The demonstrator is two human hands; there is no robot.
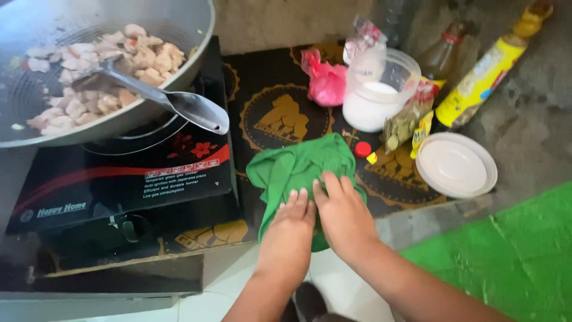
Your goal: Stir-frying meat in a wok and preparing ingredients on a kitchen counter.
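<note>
Your left hand [290,223] and right hand [341,214] lie side by side, fingers flat, pressing the green cloth [298,170] on the patterned mat [280,119] — just right of the gas stove [125,179]. The wok [107,59] holds what looks like diced chicken [101,65] — with a metal spatula [155,95].

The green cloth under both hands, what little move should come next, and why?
Probably rub the palms across the green cloth a bit more. Both the left hand and the right hand lie flat on it, side by side, fingers stretched out, not gripping. The cloth is bunched on the dark mat beside the stove.
</note>
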